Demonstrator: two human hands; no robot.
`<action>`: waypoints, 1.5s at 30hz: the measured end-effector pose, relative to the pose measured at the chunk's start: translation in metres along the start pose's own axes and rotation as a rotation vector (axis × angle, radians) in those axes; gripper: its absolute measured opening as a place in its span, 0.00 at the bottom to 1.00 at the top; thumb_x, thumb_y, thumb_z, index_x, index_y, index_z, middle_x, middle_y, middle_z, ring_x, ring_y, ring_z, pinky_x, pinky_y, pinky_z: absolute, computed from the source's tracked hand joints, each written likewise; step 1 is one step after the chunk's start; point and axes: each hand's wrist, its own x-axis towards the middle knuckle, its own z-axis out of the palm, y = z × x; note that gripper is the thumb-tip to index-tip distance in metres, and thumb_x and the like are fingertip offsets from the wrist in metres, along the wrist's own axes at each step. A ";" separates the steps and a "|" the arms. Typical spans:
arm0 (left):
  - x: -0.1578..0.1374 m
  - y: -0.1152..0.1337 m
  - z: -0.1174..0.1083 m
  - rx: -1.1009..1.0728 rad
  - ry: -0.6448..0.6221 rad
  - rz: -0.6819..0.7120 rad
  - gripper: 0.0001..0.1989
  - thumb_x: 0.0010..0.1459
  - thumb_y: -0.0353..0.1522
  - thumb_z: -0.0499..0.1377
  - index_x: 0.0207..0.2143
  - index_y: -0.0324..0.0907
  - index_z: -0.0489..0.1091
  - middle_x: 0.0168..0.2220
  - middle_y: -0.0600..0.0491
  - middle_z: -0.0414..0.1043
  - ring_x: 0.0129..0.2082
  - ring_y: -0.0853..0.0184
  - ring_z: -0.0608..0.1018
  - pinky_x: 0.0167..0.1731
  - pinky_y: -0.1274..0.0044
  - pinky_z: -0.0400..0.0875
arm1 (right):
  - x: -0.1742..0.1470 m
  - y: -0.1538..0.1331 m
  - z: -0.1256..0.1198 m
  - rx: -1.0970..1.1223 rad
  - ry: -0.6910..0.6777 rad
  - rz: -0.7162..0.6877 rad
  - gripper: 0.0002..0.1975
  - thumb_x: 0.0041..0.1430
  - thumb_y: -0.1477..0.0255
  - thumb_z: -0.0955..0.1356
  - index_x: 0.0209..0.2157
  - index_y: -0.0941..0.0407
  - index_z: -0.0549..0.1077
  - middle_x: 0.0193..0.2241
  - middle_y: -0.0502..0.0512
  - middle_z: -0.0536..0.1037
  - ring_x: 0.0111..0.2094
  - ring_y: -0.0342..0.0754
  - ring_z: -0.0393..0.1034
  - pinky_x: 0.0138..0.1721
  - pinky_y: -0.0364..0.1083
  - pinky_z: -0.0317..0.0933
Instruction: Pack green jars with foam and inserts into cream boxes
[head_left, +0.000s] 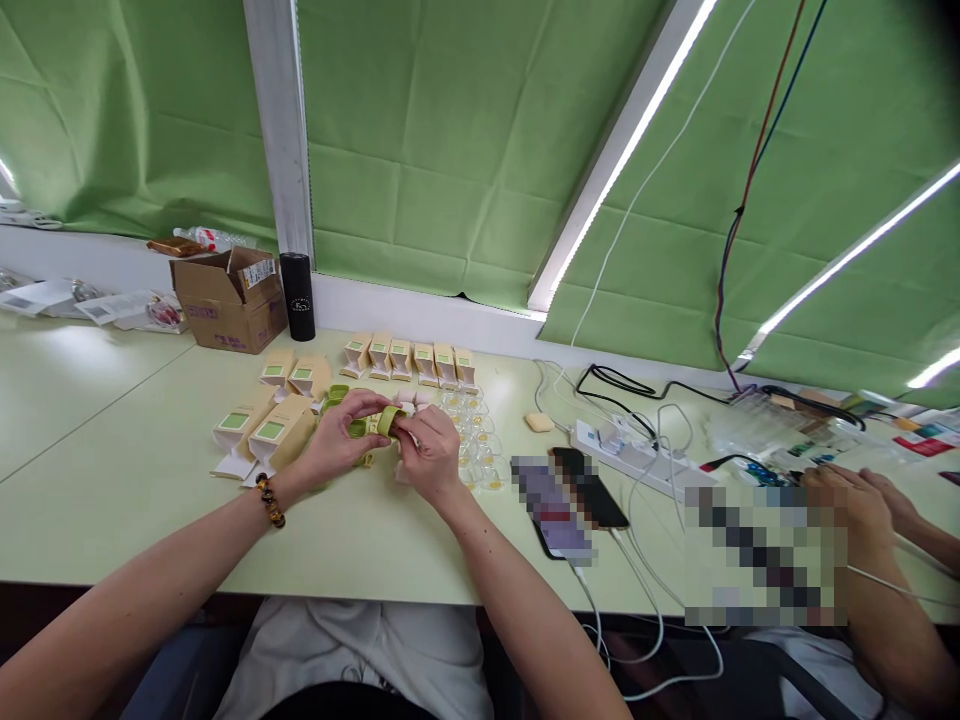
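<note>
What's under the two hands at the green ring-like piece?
Green pieces show around the left hand, clear pieces beside the right hand; whatever lies directly beneath either is covered.

The carton [217, 318] and black bottle [298, 300] bear illegible print.

One black tumbler [298, 297] stands with one cardboard box [214, 322] just left of it, six cream cartons [401, 360] in a row to its right, four labelled cartons [283, 432] in front; farther right, two phones [553, 508] and one power strip [637, 466]; crowded clear cups [487, 442], uncountable, between.
</note>
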 end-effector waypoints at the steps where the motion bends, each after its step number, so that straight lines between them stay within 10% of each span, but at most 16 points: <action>1: 0.000 0.000 0.000 0.002 -0.001 -0.002 0.22 0.50 0.34 0.74 0.48 0.44 0.77 0.51 0.46 0.73 0.54 0.56 0.78 0.64 0.54 0.71 | 0.000 0.000 0.000 0.005 -0.002 0.000 0.12 0.69 0.71 0.67 0.35 0.50 0.82 0.23 0.53 0.74 0.29 0.50 0.66 0.33 0.51 0.62; 17: 0.004 -0.001 -0.007 0.197 0.150 0.093 0.22 0.51 0.38 0.74 0.50 0.47 0.79 0.49 0.47 0.72 0.56 0.54 0.74 0.60 0.62 0.71 | 0.002 0.005 -0.008 0.051 -0.054 -0.113 0.19 0.71 0.75 0.62 0.59 0.49 0.74 0.43 0.61 0.82 0.42 0.55 0.75 0.43 0.56 0.72; 25: 0.001 0.009 -0.005 0.411 0.191 0.157 0.19 0.55 0.39 0.72 0.49 0.49 0.79 0.47 0.49 0.79 0.55 0.53 0.69 0.59 0.62 0.68 | -0.001 -0.004 -0.007 0.170 -0.038 0.048 0.27 0.67 0.73 0.68 0.65 0.49 0.66 0.57 0.63 0.75 0.51 0.57 0.75 0.45 0.56 0.75; 34: -0.002 0.013 -0.003 0.329 0.125 0.138 0.24 0.56 0.41 0.72 0.54 0.49 0.76 0.48 0.47 0.78 0.55 0.52 0.70 0.57 0.62 0.68 | -0.002 -0.006 -0.001 0.241 -0.029 0.144 0.21 0.64 0.75 0.68 0.58 0.51 0.71 0.53 0.62 0.77 0.46 0.53 0.75 0.44 0.54 0.74; 45: -0.003 0.007 -0.004 0.363 0.153 0.048 0.07 0.66 0.38 0.62 0.37 0.44 0.75 0.39 0.49 0.71 0.49 0.58 0.73 0.50 0.68 0.71 | -0.006 -0.002 0.001 0.161 -0.025 0.107 0.20 0.65 0.73 0.70 0.58 0.51 0.71 0.52 0.61 0.78 0.51 0.56 0.73 0.48 0.56 0.72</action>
